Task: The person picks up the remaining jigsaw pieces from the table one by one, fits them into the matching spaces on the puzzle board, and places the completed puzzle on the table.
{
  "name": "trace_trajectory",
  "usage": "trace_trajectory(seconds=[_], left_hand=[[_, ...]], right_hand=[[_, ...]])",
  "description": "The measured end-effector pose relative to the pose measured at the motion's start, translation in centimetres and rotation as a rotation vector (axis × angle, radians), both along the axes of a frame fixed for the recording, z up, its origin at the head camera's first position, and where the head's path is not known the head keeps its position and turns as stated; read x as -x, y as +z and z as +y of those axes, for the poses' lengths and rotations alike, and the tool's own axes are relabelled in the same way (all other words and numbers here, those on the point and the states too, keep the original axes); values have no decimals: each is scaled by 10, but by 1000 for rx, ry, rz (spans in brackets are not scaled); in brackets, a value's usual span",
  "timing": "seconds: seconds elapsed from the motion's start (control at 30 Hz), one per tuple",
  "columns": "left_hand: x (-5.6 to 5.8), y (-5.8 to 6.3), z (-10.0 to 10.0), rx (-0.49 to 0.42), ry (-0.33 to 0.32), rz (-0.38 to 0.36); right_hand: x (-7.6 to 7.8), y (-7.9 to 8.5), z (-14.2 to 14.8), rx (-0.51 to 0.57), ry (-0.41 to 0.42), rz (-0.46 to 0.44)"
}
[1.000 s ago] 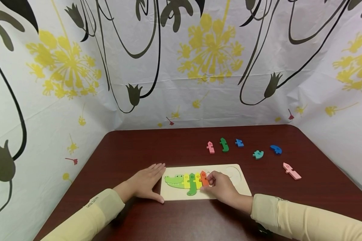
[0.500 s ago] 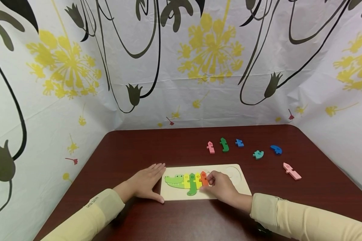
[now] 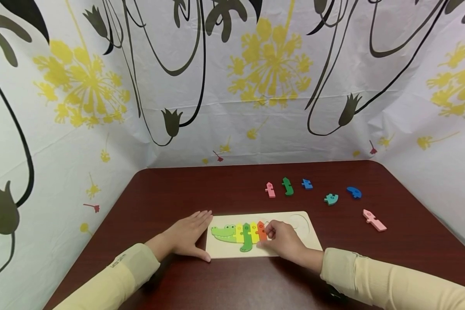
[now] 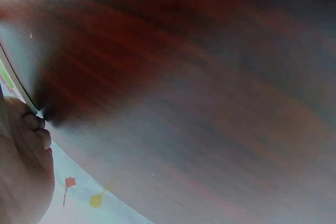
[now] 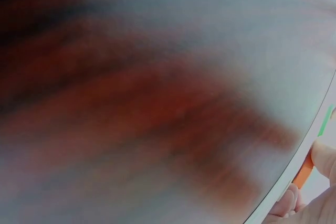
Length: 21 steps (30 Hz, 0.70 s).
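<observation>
A pale wooden puzzle board (image 3: 222, 252) lies on the table, with a crocodile puzzle partly laid in its recess. The green head piece (image 3: 224, 232), yellow pieces (image 3: 239, 232) and a green leg piece (image 3: 246, 241) sit side by side. At the right end of this row my right hand (image 3: 284, 242) pinches an orange puzzle piece (image 3: 261, 230) between thumb and curled fingers; its lower part is hidden. The right wrist view shows the thumb (image 5: 324, 157) against the orange edge. My left hand (image 3: 187, 234) rests with straight fingers at the board's left edge.
Loose puzzle pieces lie behind and right of the board: a small pink piece (image 3: 270, 190), a dark green piece (image 3: 287, 186), blue pieces (image 3: 307, 184), a teal piece (image 3: 331, 199) and a longer pink piece (image 3: 374, 220). A patterned cloth (image 3: 232, 86) surrounds the dark red table (image 3: 186, 189).
</observation>
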<state>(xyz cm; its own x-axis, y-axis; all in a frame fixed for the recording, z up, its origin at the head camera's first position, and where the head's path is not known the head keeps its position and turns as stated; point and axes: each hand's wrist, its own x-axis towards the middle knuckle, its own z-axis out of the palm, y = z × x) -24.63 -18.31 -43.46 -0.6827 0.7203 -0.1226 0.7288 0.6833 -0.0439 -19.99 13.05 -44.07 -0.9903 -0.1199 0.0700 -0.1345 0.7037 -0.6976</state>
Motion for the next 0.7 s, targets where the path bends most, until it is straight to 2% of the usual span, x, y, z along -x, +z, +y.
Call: trace_trajectory(seconds=[0.7], left_hand=[[0,1,0,-4,1,-2]], right_hand=[[0,3,3,19,19,-1]])
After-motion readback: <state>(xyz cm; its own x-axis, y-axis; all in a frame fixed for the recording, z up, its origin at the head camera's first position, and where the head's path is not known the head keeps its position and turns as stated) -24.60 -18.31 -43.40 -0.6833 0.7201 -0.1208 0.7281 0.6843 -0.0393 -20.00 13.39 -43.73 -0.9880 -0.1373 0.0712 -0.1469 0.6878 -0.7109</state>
